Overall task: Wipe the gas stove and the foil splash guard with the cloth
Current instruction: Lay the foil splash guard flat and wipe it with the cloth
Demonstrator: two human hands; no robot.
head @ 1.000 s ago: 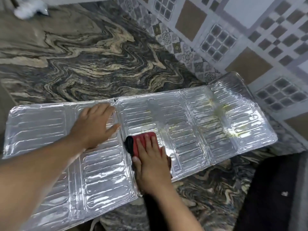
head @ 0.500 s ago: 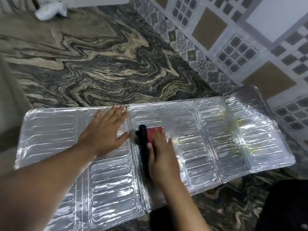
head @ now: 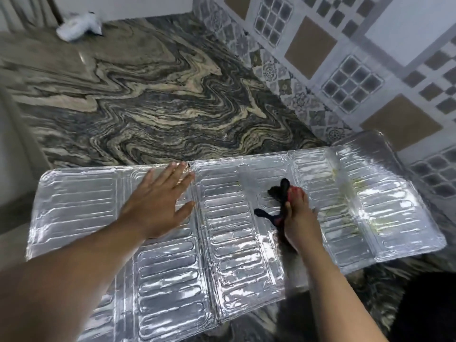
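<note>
Countertop (head: 153,99): cloth (head: 277,201) under right hand (head: 299,218)

The foil splash guard (head: 237,243) is lying flat across the near part of the desk (head: 153,99), with the left hand (head: 158,206) pressing its left-centre panels and the right hand (head: 299,218) with the cloth (head: 276,201) occupying the middle. Beyond the guard's far edge the desk is lying open as far as a white crumpled object (head: 79,25) at the far left. The tiled wall (head: 370,70) is closing off the right side, touching the guard's right end.
</note>
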